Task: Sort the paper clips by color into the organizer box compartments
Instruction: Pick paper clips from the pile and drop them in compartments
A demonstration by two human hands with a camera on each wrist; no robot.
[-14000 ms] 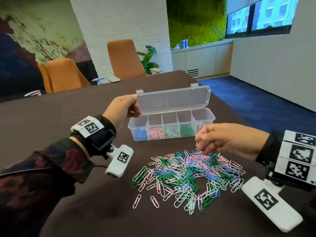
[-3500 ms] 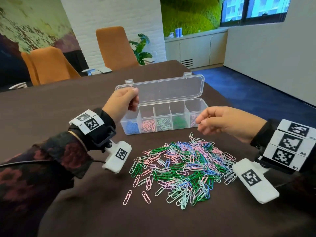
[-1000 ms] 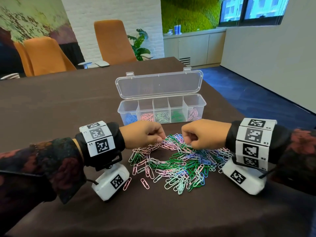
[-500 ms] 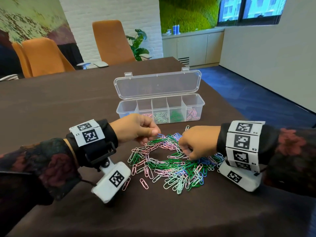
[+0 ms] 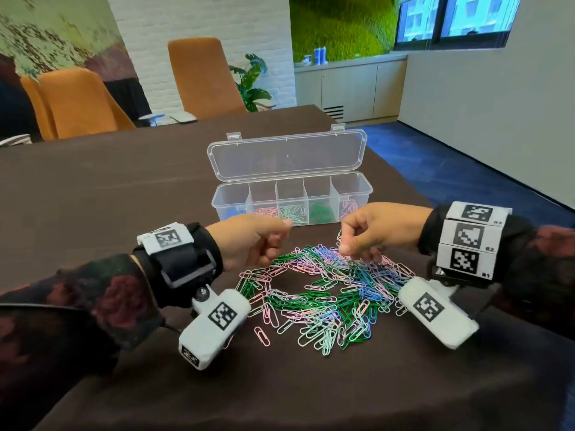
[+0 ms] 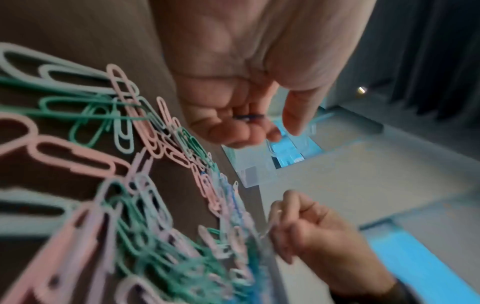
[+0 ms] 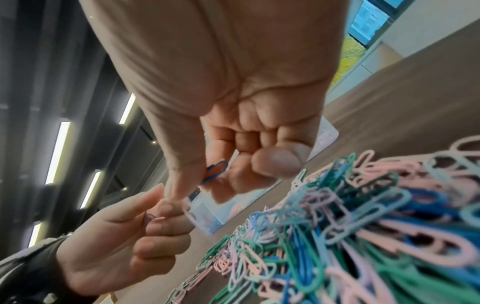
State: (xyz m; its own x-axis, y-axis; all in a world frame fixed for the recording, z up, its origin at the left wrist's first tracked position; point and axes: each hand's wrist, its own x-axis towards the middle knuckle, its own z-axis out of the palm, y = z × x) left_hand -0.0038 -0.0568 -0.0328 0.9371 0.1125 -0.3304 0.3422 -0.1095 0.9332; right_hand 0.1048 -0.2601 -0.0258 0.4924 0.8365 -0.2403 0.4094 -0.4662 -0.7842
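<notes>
A heap of pink, green, blue and pale paper clips (image 5: 320,293) lies on the dark table. Behind it stands the clear organizer box (image 5: 351,185) with its lid (image 5: 286,157) up and sorted clips in its compartments. My left hand (image 5: 281,231) hovers over the heap's left rear edge, fingers curled around a dark blue clip (image 6: 248,117). My right hand (image 5: 345,244) hangs over the heap's right rear edge and pinches a blue clip (image 7: 215,170). A pale clip (image 5: 339,239) dangles at its fingertips. The two hands are a short gap apart, just in front of the box.
The table (image 5: 124,188) drops off at its right edge to blue carpet (image 5: 451,169). Orange chairs (image 5: 202,76) stand at the far side. A loose pink clip (image 5: 262,335) lies in front of the heap.
Both hands have lifted off the heap, each with a clip pinched, and risen slightly toward the box. The head view has shifted a little.
</notes>
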